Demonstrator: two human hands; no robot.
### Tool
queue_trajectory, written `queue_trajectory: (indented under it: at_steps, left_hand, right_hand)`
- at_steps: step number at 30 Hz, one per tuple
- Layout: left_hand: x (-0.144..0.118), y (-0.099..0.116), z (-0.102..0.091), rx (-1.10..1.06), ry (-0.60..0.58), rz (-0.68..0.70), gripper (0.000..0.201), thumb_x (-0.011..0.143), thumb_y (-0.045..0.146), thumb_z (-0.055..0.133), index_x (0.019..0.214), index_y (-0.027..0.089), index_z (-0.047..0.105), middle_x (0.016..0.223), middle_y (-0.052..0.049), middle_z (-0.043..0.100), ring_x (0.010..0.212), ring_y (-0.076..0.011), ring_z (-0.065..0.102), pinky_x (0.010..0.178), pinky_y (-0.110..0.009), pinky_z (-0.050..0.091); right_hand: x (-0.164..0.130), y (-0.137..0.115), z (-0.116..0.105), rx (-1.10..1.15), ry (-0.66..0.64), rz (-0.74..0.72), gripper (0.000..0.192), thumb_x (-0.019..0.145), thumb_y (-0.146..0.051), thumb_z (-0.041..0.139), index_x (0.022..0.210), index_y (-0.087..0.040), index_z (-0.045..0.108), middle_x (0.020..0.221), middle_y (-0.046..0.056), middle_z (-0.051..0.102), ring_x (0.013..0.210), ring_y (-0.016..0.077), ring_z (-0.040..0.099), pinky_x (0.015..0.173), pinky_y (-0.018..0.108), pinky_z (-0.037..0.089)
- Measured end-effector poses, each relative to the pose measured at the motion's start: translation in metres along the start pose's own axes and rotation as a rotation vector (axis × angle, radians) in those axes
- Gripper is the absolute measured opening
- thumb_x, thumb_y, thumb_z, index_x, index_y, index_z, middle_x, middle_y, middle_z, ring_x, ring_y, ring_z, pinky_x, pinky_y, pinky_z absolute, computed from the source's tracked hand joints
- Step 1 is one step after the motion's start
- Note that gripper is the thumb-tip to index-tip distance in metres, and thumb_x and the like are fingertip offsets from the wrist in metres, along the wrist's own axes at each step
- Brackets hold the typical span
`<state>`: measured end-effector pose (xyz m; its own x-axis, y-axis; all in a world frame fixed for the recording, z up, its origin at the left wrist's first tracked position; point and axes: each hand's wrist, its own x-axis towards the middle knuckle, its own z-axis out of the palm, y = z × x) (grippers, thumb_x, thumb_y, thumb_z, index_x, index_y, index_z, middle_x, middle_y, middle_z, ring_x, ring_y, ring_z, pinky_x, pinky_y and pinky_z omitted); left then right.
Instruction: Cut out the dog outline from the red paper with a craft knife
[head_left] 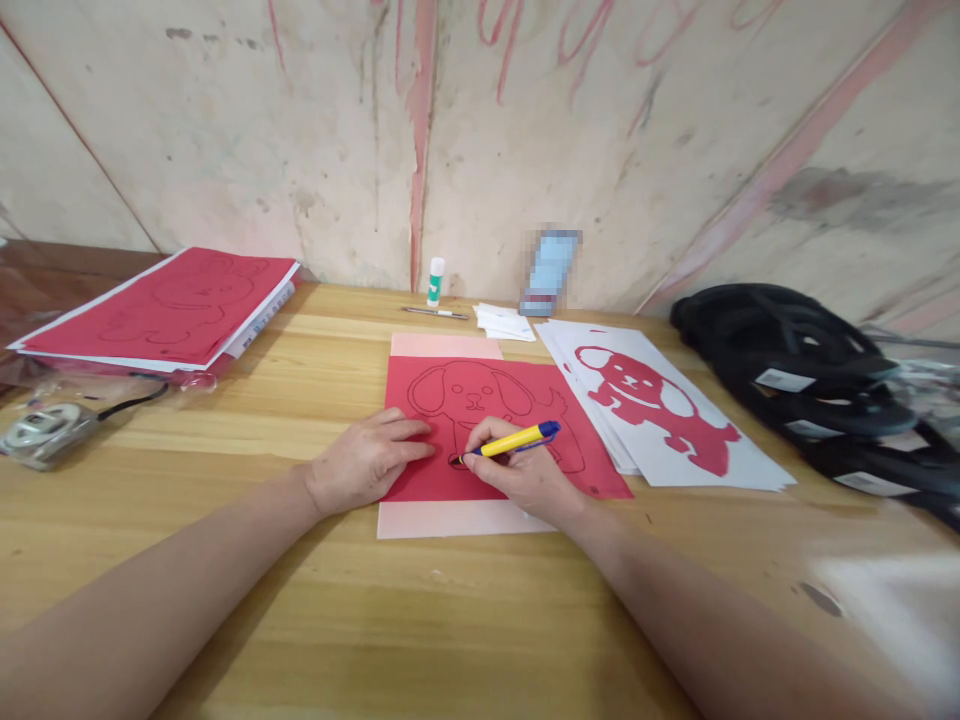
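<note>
On red sheet (pixel 480 420), knife (pixel 510 440) level, tip leftward

Both forearms are stretched forward and angled inward, the left hand (pixel 365 462) being laid flat, palm down, fingers extended, while the right hand (pixel 521 468) is curled in a writing grip.

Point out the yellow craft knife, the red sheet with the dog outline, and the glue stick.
yellow craft knife (pixel 514 440), head view, middle of its yellow barrel.
red sheet with the dog outline (pixel 420 395), head view, the dog's left ear.
glue stick (pixel 436 281), head view, its white body.
</note>
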<state>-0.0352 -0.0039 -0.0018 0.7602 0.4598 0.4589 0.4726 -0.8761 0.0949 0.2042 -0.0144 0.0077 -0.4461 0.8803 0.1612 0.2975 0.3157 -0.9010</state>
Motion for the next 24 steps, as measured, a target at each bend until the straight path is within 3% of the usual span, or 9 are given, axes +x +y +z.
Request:
queue_trajectory:
  at_steps: [24]
  left_hand:
    - [0.0005, -0.0001, -0.0016, 0.015, 0.002, 0.012, 0.034, 0.093, 0.011, 0.038, 0.109, 0.018, 0.067, 0.115, -0.009, 0.066, 0.097, -0.0209, 0.061, 0.081, -0.037, 0.054]
  right_hand:
    - [-0.0009, -0.0012, -0.0006, 0.047, 0.011, 0.003, 0.01, 0.076, -0.023, 0.057, 0.071, -0.02, 0.049, 0.064, -0.003, 0.05, 0.058, 0.0106, 0.04, 0.054, 0.025, 0.032]
